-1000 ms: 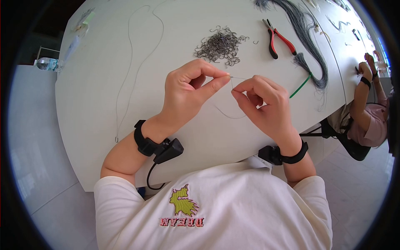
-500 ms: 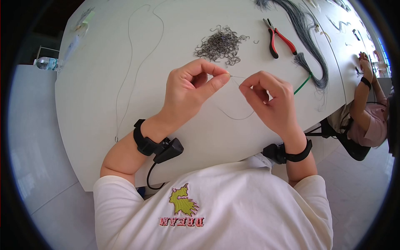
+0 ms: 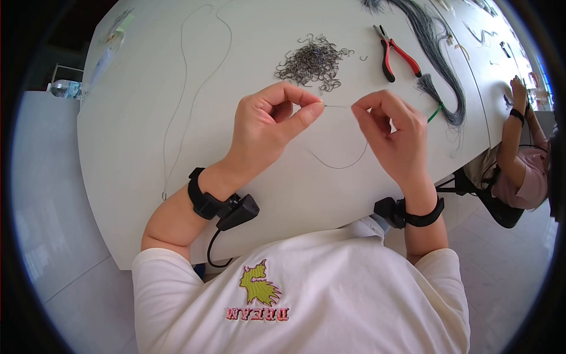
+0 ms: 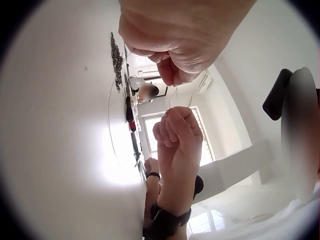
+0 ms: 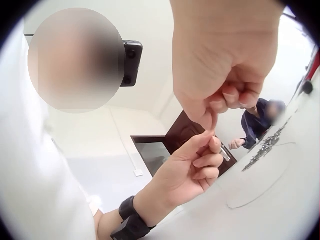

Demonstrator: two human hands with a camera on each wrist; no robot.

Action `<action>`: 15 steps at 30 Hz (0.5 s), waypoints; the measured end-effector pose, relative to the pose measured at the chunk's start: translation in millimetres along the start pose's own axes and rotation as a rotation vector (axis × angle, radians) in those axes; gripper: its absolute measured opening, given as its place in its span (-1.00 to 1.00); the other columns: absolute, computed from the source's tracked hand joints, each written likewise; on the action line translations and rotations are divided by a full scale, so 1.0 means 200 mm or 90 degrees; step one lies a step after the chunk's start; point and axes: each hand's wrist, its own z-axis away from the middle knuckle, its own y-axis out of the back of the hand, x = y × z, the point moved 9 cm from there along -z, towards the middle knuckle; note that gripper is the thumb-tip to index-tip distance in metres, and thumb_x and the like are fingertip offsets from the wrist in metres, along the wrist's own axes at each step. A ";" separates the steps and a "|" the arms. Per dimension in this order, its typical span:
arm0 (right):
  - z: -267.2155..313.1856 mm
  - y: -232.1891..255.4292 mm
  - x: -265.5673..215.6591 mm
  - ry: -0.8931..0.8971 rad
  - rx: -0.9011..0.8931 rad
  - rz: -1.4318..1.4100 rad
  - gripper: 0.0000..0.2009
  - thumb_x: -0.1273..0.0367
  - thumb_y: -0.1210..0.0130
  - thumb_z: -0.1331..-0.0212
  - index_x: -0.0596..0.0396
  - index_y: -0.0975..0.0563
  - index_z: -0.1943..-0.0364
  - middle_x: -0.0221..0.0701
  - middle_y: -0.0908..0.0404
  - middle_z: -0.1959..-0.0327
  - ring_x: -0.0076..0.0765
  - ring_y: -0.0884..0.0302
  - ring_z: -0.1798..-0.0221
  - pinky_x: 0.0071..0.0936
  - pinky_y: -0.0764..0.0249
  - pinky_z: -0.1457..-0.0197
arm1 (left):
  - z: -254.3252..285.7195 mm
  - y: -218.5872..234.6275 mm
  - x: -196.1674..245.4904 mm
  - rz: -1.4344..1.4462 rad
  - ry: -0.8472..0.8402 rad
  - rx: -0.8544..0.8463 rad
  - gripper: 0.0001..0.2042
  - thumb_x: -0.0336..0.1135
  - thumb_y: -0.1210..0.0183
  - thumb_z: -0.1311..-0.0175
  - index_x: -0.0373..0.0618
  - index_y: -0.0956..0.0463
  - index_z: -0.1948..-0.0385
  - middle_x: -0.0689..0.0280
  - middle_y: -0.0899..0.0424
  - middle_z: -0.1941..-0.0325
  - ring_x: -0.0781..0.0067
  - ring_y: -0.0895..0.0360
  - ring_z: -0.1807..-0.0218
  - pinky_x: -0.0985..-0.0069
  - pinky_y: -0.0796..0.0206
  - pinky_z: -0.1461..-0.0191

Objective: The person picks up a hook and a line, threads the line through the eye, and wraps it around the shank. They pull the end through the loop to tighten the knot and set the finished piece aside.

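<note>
My left hand pinches a small metal hook between thumb and forefinger; part of the hook shows beside the fingers in the right wrist view. Thin grey line runs from those fingertips to my right hand, whose thumb and forefinger pinch it. From the right hand the line's slack hangs in a curve over the white table. Just beyond the hands lies a pile of small dark hooks. The fingers hide most of the held hook.
Red-handled pliers lie right of the pile. Beside them is a long bundle of grey strands with a green tie. A long line loop with a hook lies at left. Another person sits at right.
My right hand has moved right and slightly up, away from the left, drawing the line between them straighter. The left hand has stayed almost in place.
</note>
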 end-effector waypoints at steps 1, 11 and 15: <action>0.00 0.04 0.02 -0.021 0.062 0.029 -0.90 0.57 -0.26 -0.05 0.09 -0.57 0.44 -0.51 -0.41 0.63 -0.65 -0.28 0.65 -0.66 -0.23 0.57 | 0.00 0.00 0.00 0.001 0.002 -0.006 -0.93 -0.37 -0.34 -0.20 -0.13 -0.67 0.38 0.67 -0.33 0.63 0.85 -0.04 0.56 0.73 0.09 0.50; 0.01 0.14 0.01 0.035 0.095 -0.014 -0.91 0.59 -0.24 -0.02 0.12 -0.57 0.45 -0.50 -0.46 0.59 -0.64 -0.34 0.61 -0.66 -0.28 0.52 | 0.00 0.00 -0.01 -0.002 0.013 0.000 -0.91 -0.35 -0.34 -0.20 -0.13 -0.67 0.38 0.67 -0.32 0.64 0.85 -0.04 0.56 0.74 0.09 0.50; -0.04 0.08 0.01 0.129 -0.021 0.116 -0.90 0.57 -0.25 0.01 0.12 -0.58 0.42 -0.46 -0.58 0.38 -0.53 -0.41 0.54 -0.62 -0.35 0.46 | -0.01 0.03 -0.02 0.008 0.003 0.015 -0.91 -0.35 -0.34 -0.20 -0.13 -0.67 0.37 0.67 -0.31 0.64 0.85 -0.04 0.56 0.74 0.09 0.50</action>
